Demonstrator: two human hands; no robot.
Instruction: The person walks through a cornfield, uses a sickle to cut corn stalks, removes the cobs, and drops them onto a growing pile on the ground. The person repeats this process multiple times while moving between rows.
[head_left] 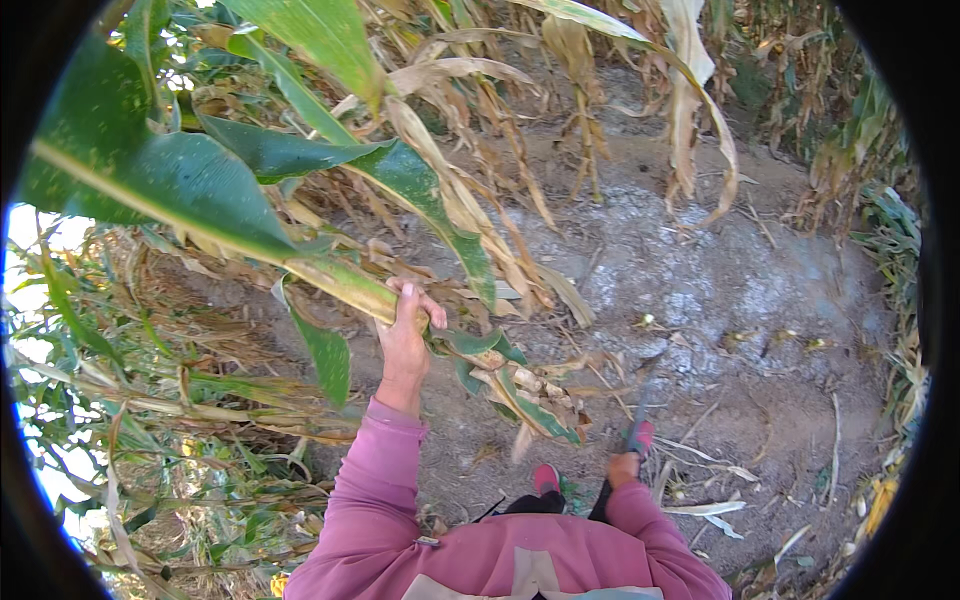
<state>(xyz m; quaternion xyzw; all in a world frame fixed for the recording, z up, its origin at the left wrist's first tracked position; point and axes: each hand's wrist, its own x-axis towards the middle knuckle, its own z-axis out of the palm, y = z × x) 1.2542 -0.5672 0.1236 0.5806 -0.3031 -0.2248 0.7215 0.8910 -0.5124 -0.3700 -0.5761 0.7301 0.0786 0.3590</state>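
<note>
- Pink-sleeved L hand [405, 325]: fingers wrapped tight round green-yellow cornstalk [350, 287]
- Stalk out front, slanting up-left; big green leaf [190, 185] at upper L
- R hand [622, 468]: low, lower R of L hand, curled on blurred grey tool [640, 408], prob. blade
- Pink shoe [546, 478] L of it, on soil [720, 400]
- Dry corn leaves [690, 130] hanging, top

Smooth corn stalk [345, 285] in the left hand [404, 330], glossy green leaf [190, 190] beyond it, dull metal-looking blade [641, 412] at the right hand [623, 468], rough matt soil [460, 480] between them
</note>
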